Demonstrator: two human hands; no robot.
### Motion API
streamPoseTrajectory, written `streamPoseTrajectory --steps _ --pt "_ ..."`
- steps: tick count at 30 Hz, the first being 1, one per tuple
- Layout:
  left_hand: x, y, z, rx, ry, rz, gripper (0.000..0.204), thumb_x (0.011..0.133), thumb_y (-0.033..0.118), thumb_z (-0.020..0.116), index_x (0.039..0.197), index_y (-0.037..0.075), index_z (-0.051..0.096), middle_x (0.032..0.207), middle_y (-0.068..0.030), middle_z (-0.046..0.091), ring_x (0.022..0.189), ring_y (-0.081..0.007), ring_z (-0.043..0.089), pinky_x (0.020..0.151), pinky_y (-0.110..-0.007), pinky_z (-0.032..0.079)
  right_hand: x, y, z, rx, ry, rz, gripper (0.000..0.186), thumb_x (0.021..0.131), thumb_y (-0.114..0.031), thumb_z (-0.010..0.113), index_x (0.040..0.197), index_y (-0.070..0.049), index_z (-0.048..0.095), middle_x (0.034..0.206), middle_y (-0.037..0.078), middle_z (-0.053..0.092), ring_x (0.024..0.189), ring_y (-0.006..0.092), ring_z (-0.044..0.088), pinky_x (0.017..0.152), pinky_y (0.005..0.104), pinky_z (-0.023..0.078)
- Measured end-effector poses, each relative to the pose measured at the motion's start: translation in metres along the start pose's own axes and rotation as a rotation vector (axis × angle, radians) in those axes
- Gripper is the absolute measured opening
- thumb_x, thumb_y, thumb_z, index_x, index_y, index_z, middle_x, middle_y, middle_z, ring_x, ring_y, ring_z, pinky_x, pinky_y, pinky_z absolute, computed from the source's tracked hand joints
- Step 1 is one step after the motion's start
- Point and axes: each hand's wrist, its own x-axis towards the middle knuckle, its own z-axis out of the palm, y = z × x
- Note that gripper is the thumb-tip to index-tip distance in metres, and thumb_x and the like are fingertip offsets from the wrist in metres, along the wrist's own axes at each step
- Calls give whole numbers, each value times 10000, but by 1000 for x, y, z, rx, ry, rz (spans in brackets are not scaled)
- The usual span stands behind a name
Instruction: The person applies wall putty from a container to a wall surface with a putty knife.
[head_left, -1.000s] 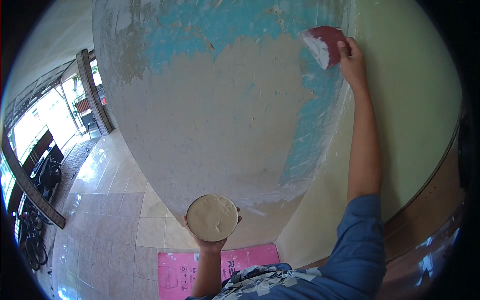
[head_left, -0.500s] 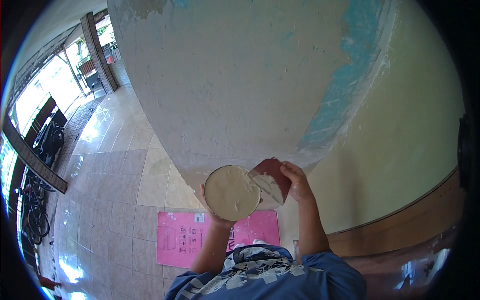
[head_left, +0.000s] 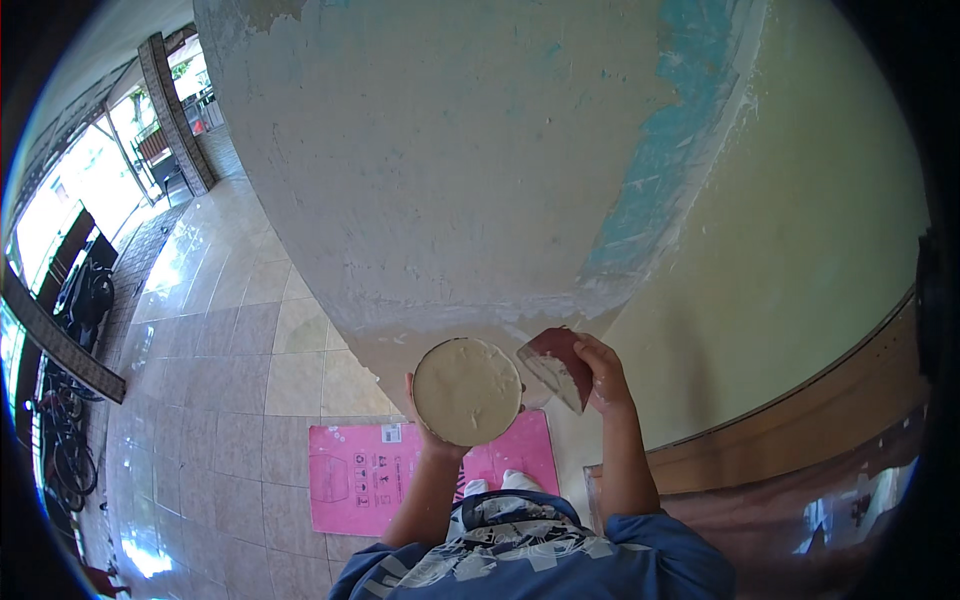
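Note:
My left hand (head_left: 436,436) holds up a round container of putty (head_left: 467,392) from beneath; its fingers show only at the sides of the rim. The cream putty fills it, with a rough ridge on the surface. My right hand (head_left: 604,374) is closed around a dark red putty scraper (head_left: 560,364), a flat blade with pale putty smeared along its lower part. The scraper sits just right of the container, apart from it. Beyond both hands stands a patchy grey wall (head_left: 430,190) with a strip of exposed turquoise paint (head_left: 665,150).
A pink cardboard sheet (head_left: 340,480) lies on the tiled floor (head_left: 225,400) by my feet. To the right are a pale green wall (head_left: 790,260) and a brown wooden edge (head_left: 780,430). Bicycles (head_left: 68,450) and a pillar (head_left: 175,115) stand at far left.
The scraper has come away from the container's right rim, slightly right and down. The view has shifted a little, and the container stays in my left hand.

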Motion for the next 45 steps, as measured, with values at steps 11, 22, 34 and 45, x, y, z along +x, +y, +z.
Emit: streamPoseTrajectory --steps 11,22,34,45 --pt "-4 2 8 -41 -7 45 875 864 783 387 1443 128 438 1427 -161 482 1261 -433 490 1010 -635 416 -19 -31 28 -185 1 -55 351 985 -69 518 1323 8 569 1192 102 659 1079 148 620 969 282 471" --pt "-5 0 7 -109 25 104 738 954 690 337 1392 118 500 1385 -117 535 1236 -326 526 1045 -515 428 -31 -35 54 -507 -83 -126 221 989 -86 520 1079 18 693 1062 67 703 1029 134 611 952 271 441" --pt "-4 2 11 -64 30 83 748 937 704 355 1405 138 496 1384 -107 540 1230 -320 536 1044 -518 428 -36 -44 59 -796 -113 -101 204 974 -63 518 1034 25 692 971 42 687 942 102 603 880 244 455" --pt "-6 2 4 -108 -50 41 761 931 718 349 1413 147 488 1414 -103 516 1259 -329 516 1055 -529 418 -45 -45 58 -530 -27 -150 161 931 -42 542 941 15 692 899 38 669 909 95 583 880 243 426"
